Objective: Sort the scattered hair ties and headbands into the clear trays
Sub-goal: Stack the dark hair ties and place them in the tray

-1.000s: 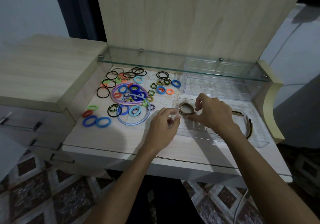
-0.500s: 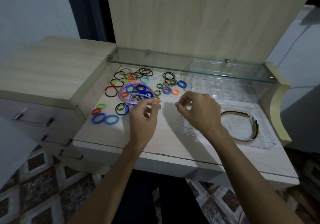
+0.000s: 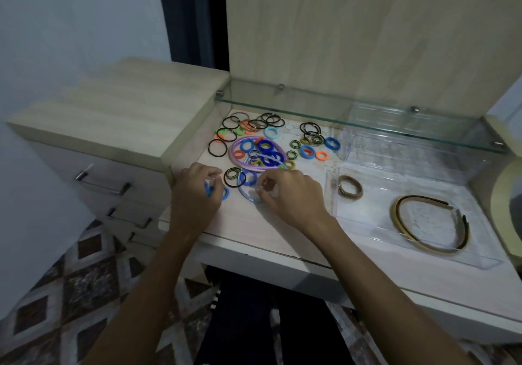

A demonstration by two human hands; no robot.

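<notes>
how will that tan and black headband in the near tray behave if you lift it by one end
The headband keeps an open arch lying free in the tray, so it probably stays stiff instead of drooping. Its band is thin, so it is likely light. Held by one end, the curved rest may swing or snag the tray wall.

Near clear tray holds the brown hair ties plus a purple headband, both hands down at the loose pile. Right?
Not quite. In the head view the headband in the near clear tray is black and tan; the purple headband lies in the loose pile. The brown hair ties are in that tray, and the left hand and right hand are at the pile.
</notes>
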